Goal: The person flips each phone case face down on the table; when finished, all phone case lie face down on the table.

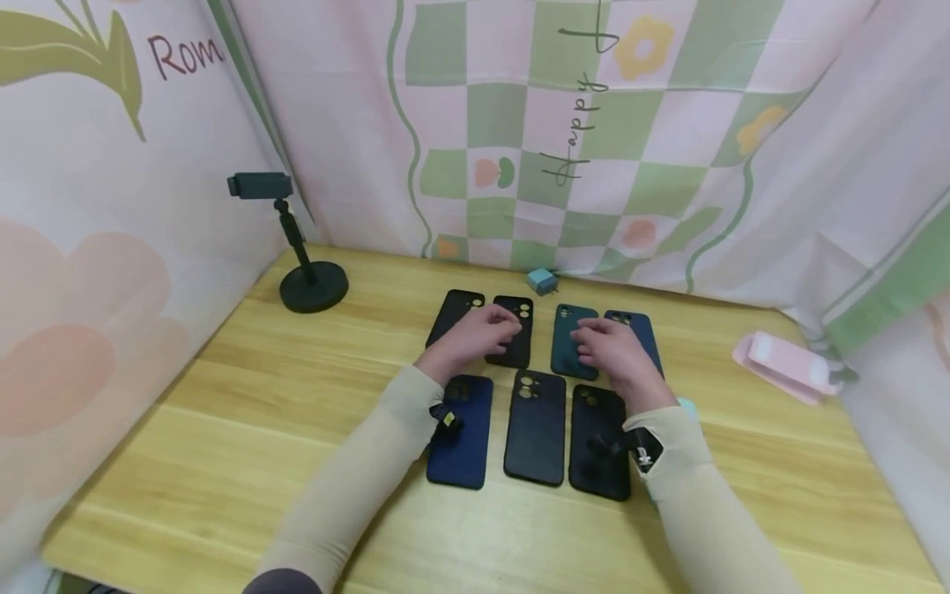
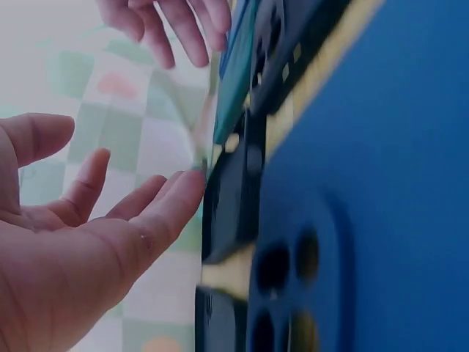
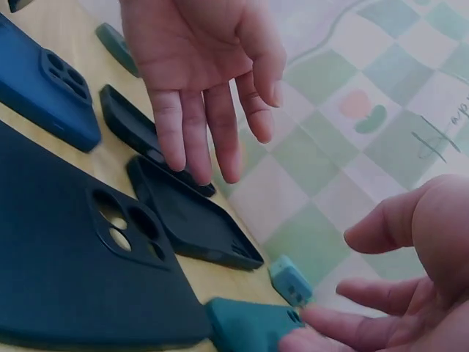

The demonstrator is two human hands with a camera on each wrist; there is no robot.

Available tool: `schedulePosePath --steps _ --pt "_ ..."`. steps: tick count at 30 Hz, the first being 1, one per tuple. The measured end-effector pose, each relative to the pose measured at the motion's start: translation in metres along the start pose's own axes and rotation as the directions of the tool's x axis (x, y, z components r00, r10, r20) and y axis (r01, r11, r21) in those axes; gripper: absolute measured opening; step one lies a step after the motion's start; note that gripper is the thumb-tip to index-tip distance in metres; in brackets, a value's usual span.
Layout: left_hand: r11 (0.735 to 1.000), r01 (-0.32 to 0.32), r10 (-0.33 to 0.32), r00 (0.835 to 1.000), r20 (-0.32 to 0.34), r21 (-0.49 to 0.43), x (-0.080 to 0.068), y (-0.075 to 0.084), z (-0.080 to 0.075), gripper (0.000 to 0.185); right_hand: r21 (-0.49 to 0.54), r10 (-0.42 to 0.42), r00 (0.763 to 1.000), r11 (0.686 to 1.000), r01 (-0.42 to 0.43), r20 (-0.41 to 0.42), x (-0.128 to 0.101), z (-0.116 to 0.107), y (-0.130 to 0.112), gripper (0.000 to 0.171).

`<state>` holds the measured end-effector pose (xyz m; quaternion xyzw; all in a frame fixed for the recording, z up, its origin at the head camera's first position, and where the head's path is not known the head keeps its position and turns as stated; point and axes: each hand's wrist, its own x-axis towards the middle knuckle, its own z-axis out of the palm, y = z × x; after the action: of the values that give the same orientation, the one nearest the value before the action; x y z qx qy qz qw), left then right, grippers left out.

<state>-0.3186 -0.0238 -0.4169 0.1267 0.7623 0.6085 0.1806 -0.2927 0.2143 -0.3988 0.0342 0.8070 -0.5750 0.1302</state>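
Note:
Several phone cases lie in two rows on the table. My left hand (image 1: pixel 475 338) is above the back row, over a black case (image 1: pixel 514 353) and beside another black case (image 1: pixel 449 315); it holds nothing. My right hand (image 1: pixel 618 353), also holding nothing, is over the teal case (image 1: pixel 566 361) and near a back blue case (image 1: pixel 647 334). Nearer the front lie a blue case (image 1: pixel 466 458), a black case (image 1: pixel 536 437) and a second black one (image 1: pixel 586 474), partly under the right wrist. Both hands have relaxed fingers in the right wrist view.
A small blue plug-like block (image 1: pixel 543 281) sits behind the cases. On the left stands a black stand (image 1: pixel 314 287) with a device on top. A pink object (image 1: pixel 787 363) lies at the right, before the curtain (image 1: pixel 564 124). A light-blue thing (image 1: pixel 688 407) shows behind the right wrist.

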Motion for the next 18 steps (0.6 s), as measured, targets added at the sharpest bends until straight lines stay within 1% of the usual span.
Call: schedulePosePath --steps 4,6,9,11,13,16,18 --pt "0.997 0.013 -0.009 0.998 -0.054 0.080 -0.005 -0.007 -0.012 0.025 -0.001 -0.029 0.999 1.000 0.029 0.043 0.005 0.014 0.000 0.053" --pt "0.990 0.026 -0.015 0.997 -0.080 0.140 -0.008 -0.010 -0.016 0.023 -0.017 -0.044 0.998 0.999 0.045 0.053 0.007 0.022 0.000 0.051" --pt "0.980 0.034 -0.012 0.994 -0.111 0.195 -0.010 -0.013 -0.019 0.022 -0.031 -0.067 0.996 0.997 0.069 0.054 0.012 0.033 -0.003 0.049" --pt "0.977 0.039 -0.012 0.992 -0.128 0.209 -0.011 -0.014 -0.021 0.022 -0.025 -0.075 0.996 0.997 0.076 0.051 0.015 0.040 -0.004 0.048" --pt "0.979 0.045 -0.017 0.990 -0.138 0.201 -0.011 -0.015 -0.023 0.021 -0.012 -0.074 0.996 0.997 0.075 0.055 0.017 0.046 -0.006 0.048" --pt "0.978 0.065 -0.037 0.989 -0.144 0.196 -0.011 -0.015 -0.024 0.022 0.008 -0.046 0.997 0.999 0.045 0.069 0.021 0.052 -0.007 0.048" --pt "0.976 0.070 -0.043 0.990 -0.132 0.205 -0.010 -0.015 -0.023 0.023 0.007 -0.019 0.997 1.000 0.018 0.075 0.024 0.055 -0.007 0.049"
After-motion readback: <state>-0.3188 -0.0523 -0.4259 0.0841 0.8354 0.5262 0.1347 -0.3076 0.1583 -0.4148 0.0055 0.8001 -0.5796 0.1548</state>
